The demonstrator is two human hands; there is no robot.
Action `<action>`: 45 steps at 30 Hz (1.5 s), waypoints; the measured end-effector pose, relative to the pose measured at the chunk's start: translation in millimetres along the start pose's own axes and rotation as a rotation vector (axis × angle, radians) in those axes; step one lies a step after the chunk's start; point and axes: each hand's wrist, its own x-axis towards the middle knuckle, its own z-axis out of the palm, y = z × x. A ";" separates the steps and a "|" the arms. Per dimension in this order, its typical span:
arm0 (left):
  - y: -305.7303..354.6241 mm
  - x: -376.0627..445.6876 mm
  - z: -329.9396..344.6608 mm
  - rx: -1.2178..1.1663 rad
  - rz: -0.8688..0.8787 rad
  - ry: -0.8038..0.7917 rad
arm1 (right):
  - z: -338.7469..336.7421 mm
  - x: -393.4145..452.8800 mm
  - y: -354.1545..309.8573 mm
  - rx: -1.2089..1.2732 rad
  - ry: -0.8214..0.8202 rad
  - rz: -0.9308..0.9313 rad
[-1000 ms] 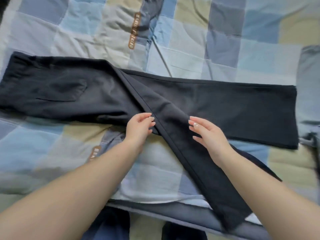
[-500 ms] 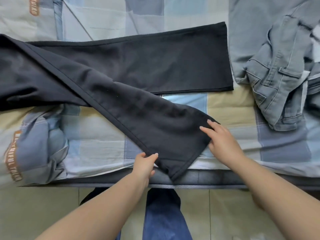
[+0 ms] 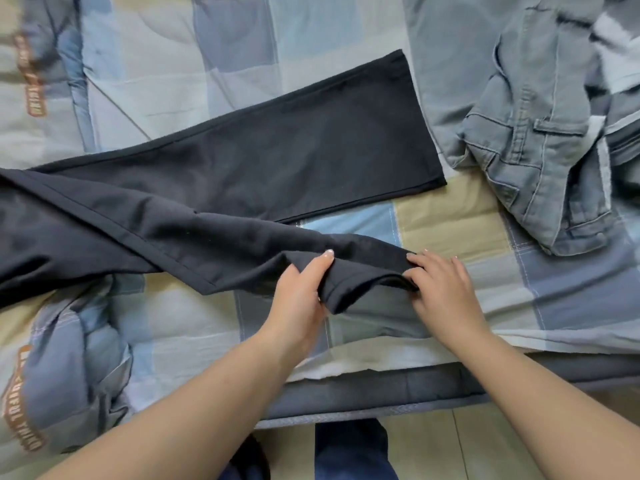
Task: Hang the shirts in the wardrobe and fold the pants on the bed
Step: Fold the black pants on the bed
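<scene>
Counting garments: one pair of black woven trousers (image 3: 242, 174), one crumpled pair of grey-blue denim jeans (image 3: 519, 133) beyond the right hand.
Trousers: legs splayed in a V on the patchwork quilt (image 3: 450, 209); far leg flat, near leg's hem lifted.
Left hand (image 3: 299, 299): fingers curled, gripping the near hem's left corner.
Right hand (image 3: 441, 285): fingers bent, pinching the hem's right corner.

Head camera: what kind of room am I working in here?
Most likely a bedroom. Both hands work at the edge of a bed covered by a patchwork quilt, black pants are spread on it beside grey jeans, and tiled floor shows below.
</scene>
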 end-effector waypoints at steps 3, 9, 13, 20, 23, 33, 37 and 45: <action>53.8 20.3 30.6 -0.017 0.099 0.020 | -22.7 13.7 -11.4 0.329 0.102 0.164; 141.6 81.2 93.7 0.066 0.153 0.025 | -66.0 63.5 -16.5 0.705 0.285 0.332; 180.7 113.3 138.6 0.253 0.193 0.006 | -74.9 105.0 -6.0 0.843 0.347 0.388; 193.8 158.4 184.3 0.428 0.209 0.044 | -73.4 151.1 12.2 1.022 0.335 0.489; 182.8 173.1 182.7 0.497 0.243 -0.026 | -64.5 162.8 20.1 1.060 0.269 0.585; 77.6 174.0 42.8 1.324 0.698 0.075 | -50.9 159.0 29.7 0.923 0.228 0.676; 53.4 164.2 -12.6 1.876 0.838 0.050 | -51.4 159.7 28.9 1.249 0.149 0.720; 52.9 146.0 -21.4 1.667 0.780 0.003 | -57.5 143.6 39.4 1.372 0.374 0.800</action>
